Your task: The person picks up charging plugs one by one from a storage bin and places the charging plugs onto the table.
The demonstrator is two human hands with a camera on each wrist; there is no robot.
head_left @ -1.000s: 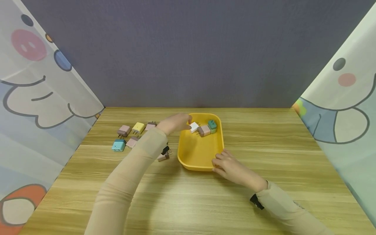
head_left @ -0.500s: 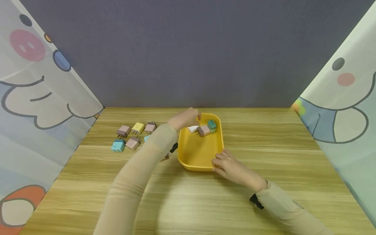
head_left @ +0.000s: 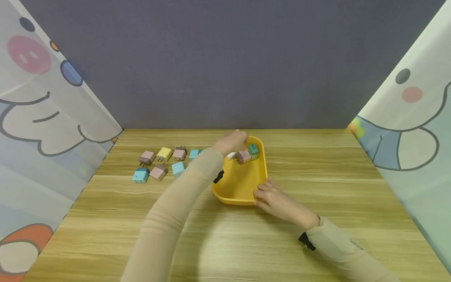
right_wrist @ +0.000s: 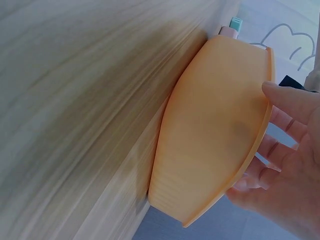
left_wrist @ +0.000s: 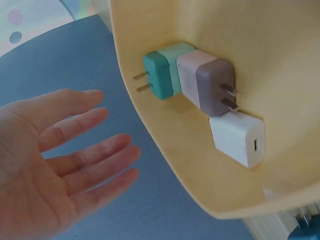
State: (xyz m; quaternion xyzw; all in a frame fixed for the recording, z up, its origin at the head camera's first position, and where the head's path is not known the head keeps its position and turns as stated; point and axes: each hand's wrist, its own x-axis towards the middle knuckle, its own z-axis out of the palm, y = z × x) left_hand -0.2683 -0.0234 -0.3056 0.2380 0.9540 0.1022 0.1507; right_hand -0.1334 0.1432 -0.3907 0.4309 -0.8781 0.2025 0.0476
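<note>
My left hand [head_left: 232,143] is over the far edge of the yellow tray [head_left: 239,186]. In the left wrist view, the left hand [left_wrist: 65,165] has extended, spread fingers and holds nothing. Inside the tray, a white charger plug [left_wrist: 237,139] touches a pink-and-mauve charger plug [left_wrist: 205,82], which sits against a green charger plug [left_wrist: 167,72]. The left forearm partly covers the tray's left side. At the near right corner, my right hand [head_left: 278,201] grips the tray's rim; the right wrist view has its thumb [right_wrist: 287,95] outside the wall and the fingers over the rim.
Left of the tray, several charger plugs lie on the wooden table [head_left: 317,164]: a yellow one [head_left: 164,154], mauve-pink ones such as this plug [head_left: 159,172], and blue ones such as this plug [head_left: 141,175]. The left sleeve hides part of this group. A grey panel [head_left: 232,66] stands behind.
My left hand has moved right across the tray's far end, and its sleeve now uncovers more blue plugs at left. The right hand and the tray have stayed put.
</note>
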